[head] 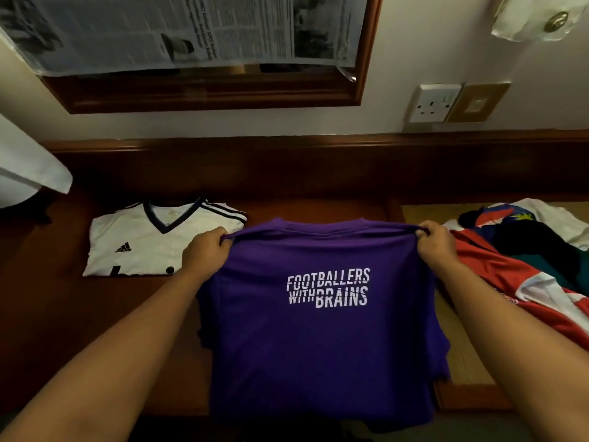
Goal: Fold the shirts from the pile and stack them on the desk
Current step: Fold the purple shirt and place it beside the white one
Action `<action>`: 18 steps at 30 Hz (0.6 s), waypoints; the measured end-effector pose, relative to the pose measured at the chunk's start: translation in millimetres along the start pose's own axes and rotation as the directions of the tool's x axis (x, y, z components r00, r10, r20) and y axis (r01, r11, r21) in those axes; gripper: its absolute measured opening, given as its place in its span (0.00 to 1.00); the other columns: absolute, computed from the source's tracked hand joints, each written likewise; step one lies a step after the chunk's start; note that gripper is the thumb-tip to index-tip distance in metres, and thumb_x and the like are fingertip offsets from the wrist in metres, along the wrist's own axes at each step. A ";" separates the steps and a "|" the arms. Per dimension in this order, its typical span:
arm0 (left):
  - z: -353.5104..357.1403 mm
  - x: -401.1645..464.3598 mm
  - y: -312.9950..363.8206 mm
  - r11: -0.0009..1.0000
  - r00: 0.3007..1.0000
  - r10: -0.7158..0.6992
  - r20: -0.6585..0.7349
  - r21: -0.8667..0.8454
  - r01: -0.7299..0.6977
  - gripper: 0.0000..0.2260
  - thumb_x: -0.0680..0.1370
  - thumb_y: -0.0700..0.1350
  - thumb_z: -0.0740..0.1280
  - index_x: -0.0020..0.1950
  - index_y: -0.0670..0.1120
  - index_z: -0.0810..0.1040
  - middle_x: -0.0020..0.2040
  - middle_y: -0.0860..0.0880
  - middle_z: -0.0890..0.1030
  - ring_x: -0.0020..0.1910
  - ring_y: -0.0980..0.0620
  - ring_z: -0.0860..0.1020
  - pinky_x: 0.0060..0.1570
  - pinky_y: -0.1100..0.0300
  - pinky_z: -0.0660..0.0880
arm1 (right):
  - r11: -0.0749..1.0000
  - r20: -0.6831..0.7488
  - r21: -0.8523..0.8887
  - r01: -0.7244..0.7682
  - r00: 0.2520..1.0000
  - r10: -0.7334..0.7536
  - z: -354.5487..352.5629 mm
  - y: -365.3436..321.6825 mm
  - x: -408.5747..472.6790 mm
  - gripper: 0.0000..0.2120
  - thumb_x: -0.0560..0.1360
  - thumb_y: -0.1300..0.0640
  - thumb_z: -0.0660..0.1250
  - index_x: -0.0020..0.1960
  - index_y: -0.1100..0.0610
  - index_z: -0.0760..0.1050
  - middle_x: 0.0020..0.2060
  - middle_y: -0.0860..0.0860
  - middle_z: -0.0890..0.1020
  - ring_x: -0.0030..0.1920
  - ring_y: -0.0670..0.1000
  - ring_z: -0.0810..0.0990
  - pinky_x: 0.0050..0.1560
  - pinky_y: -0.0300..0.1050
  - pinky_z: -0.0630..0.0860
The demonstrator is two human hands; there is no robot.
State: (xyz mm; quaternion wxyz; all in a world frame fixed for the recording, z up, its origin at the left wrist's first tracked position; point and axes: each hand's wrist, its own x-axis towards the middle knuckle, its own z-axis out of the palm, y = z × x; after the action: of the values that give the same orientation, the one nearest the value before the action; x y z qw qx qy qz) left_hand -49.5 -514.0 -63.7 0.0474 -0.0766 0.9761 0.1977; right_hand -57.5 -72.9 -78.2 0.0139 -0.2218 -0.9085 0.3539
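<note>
Left hand (208, 250) and right hand (435, 242) each pinch a shoulder of the purple shirt (318, 330); folded white shirt (153, 242) lies beyond the left hand.

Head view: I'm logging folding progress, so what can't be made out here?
- Purple shirt: sleeves hidden behind its body; hem cut off by the bottom edge.
- White jersey: lower right corner behind the left hand.
- Pile: shirt count unclear, tangled and cut off at right.
- Newspaper: text blurred.

Newspaper (178, 30) covers a wood-framed mirror (366, 74); a socket (433, 103) and brass plate (478, 102) sit beside it on the wall.
</note>
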 end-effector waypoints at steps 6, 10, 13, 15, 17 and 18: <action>4.8 54.5 -5.8 1.000 0.999 -0.011 0.045 -0.012 0.012 0.07 0.80 0.46 0.60 0.46 0.46 0.76 0.40 0.46 0.77 0.41 0.44 0.75 0.38 0.56 0.68 | 0.986 0.057 -0.128 0.107 0.993 -0.100 18.6 -6.3 46.9 0.09 0.79 0.59 0.63 0.52 0.63 0.80 0.47 0.61 0.82 0.50 0.61 0.79 0.50 0.50 0.72; 14.9 99.9 -7.1 0.999 0.998 0.024 0.050 0.024 -0.026 0.08 0.80 0.46 0.61 0.51 0.44 0.76 0.47 0.39 0.80 0.48 0.37 0.77 0.43 0.51 0.72 | 0.983 0.076 -0.166 0.082 0.995 -0.070 33.4 -19.6 80.6 0.08 0.79 0.59 0.63 0.51 0.62 0.79 0.48 0.62 0.81 0.51 0.63 0.78 0.51 0.52 0.73; 20.5 132.0 -3.9 0.997 0.998 0.051 0.043 0.050 -0.053 0.09 0.81 0.46 0.61 0.53 0.42 0.76 0.50 0.37 0.80 0.51 0.36 0.78 0.47 0.47 0.74 | 0.979 0.082 -0.189 0.077 0.995 -0.062 44.6 -31.3 105.9 0.08 0.79 0.61 0.62 0.51 0.64 0.78 0.48 0.64 0.81 0.51 0.64 0.78 0.51 0.51 0.73; 23.2 147.8 1.4 0.996 0.997 0.073 0.031 0.053 -0.075 0.09 0.81 0.46 0.60 0.51 0.41 0.76 0.49 0.37 0.80 0.50 0.36 0.77 0.46 0.46 0.74 | 0.969 0.080 -0.225 0.099 0.993 -0.083 50.4 -36.3 119.8 0.09 0.79 0.61 0.62 0.53 0.64 0.78 0.50 0.65 0.80 0.53 0.64 0.78 0.51 0.51 0.73; 29.9 162.7 4.5 0.996 0.998 0.065 0.025 0.055 -0.066 0.10 0.81 0.45 0.60 0.52 0.40 0.76 0.50 0.36 0.80 0.50 0.36 0.77 0.46 0.47 0.73 | 0.953 0.076 -0.275 0.126 0.991 -0.109 59.8 -37.4 134.8 0.10 0.80 0.59 0.61 0.55 0.64 0.77 0.52 0.66 0.79 0.53 0.64 0.78 0.50 0.51 0.73; 33.9 166.9 5.2 0.997 0.998 0.052 0.027 0.059 -0.054 0.10 0.81 0.45 0.60 0.53 0.40 0.76 0.51 0.36 0.79 0.51 0.36 0.77 0.46 0.47 0.73 | 0.945 0.075 -0.297 0.138 0.990 -0.121 64.5 -37.5 139.6 0.11 0.80 0.57 0.61 0.55 0.64 0.77 0.52 0.67 0.79 0.53 0.65 0.77 0.49 0.52 0.73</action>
State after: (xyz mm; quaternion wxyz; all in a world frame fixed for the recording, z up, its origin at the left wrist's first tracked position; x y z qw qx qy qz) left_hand -212.4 -517.8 -113.4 0.0566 -0.0467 0.9826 0.1705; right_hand -209.8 -80.8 -120.6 -0.0223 -0.1513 -0.9645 0.2153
